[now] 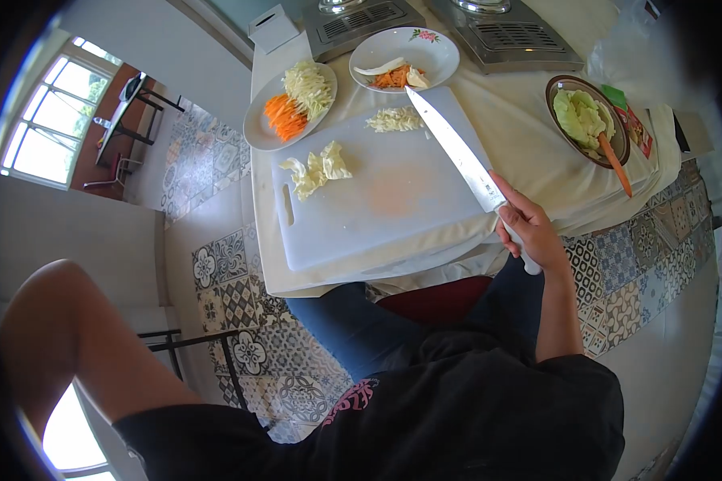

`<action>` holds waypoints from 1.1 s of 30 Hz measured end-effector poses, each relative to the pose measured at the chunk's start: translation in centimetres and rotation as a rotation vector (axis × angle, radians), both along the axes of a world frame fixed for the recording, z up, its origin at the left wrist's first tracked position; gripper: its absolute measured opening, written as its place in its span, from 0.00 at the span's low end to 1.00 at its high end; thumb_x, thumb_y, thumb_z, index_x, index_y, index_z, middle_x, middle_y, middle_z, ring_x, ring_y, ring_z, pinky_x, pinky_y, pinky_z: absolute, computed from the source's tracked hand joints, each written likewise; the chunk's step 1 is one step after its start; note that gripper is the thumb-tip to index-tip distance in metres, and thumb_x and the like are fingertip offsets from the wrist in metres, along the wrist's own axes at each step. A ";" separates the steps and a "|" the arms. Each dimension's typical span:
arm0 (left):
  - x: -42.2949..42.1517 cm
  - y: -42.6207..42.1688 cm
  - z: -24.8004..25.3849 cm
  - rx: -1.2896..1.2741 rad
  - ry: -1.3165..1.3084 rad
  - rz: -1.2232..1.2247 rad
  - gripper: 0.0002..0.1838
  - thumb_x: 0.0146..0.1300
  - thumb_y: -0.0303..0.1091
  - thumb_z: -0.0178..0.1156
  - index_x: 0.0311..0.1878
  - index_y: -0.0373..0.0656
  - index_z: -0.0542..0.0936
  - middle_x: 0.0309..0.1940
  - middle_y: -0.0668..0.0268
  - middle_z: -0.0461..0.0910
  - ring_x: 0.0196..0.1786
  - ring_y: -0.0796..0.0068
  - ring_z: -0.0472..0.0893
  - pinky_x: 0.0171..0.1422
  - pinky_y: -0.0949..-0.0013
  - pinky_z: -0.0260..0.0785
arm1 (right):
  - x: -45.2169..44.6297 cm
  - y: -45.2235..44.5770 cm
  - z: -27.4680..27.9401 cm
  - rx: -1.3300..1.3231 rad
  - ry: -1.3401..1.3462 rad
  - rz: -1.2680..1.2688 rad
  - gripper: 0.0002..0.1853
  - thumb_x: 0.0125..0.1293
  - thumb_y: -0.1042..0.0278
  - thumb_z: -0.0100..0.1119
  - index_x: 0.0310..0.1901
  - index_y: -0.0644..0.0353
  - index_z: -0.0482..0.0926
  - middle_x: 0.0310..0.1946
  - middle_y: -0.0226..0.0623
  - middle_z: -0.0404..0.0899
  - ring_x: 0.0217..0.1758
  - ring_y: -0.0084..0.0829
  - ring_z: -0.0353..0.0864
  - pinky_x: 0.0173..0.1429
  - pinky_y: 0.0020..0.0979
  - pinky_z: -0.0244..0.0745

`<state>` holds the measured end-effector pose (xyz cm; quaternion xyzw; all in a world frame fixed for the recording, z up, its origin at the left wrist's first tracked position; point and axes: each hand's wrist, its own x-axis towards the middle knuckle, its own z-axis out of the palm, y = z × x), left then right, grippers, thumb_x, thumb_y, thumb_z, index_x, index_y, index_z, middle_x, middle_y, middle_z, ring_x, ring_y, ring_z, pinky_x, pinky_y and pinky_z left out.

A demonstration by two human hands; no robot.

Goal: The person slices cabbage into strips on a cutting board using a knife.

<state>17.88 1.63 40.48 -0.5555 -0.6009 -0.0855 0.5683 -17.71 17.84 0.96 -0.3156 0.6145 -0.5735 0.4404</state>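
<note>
My right hand (529,227) is wrapped around the white handle of a large kitchen knife (457,148). Its blade slants up and left over the right side of a white cutting board (337,232), near a small heap of shredded cabbage (395,119). Larger pieces of cabbage leaf (317,171) lie on the board's left side. My left arm is bent at the lower left, its hand outside the picture. Behind the board, an oval plate (253,128) bears shredded carrot (284,117) and shredded cabbage (308,88).
A flowered plate (441,60) with carrot shreds and pale pieces stands behind the board. At right, a brown-rimmed bowl (553,108) contains cabbage (582,118) and a carrot (615,166). Two metal stoves (513,40) and a white box (273,29) line the far edge.
</note>
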 end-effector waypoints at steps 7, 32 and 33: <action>-4.5 -10.9 -12.4 0.562 -0.340 0.281 0.21 0.74 0.52 0.51 0.43 0.45 0.84 0.36 0.64 0.82 0.41 0.64 0.77 0.46 0.61 0.67 | 1.0 -0.1 2.2 0.042 0.078 -0.016 0.28 0.79 0.67 0.51 0.79 0.44 0.64 0.23 0.24 0.68 0.21 0.14 0.63 0.26 0.20 0.65; -13.7 -10.2 -35.9 1.018 -1.055 1.307 0.17 0.49 0.33 0.78 0.43 0.43 0.87 0.40 0.64 0.87 0.47 0.62 0.83 0.55 0.59 0.73 | -2.4 -4.7 2.1 -0.102 -0.067 0.072 0.31 0.80 0.61 0.51 0.81 0.44 0.57 0.25 0.29 0.71 0.20 0.19 0.66 0.24 0.24 0.66; -13.6 -9.4 -35.7 1.086 -1.117 1.217 0.17 0.50 0.32 0.77 0.44 0.42 0.87 0.40 0.63 0.87 0.46 0.62 0.83 0.53 0.60 0.75 | -2.5 -4.8 2.2 -0.094 -0.073 0.077 0.31 0.80 0.61 0.51 0.81 0.44 0.57 0.24 0.28 0.71 0.20 0.19 0.66 0.24 0.25 0.66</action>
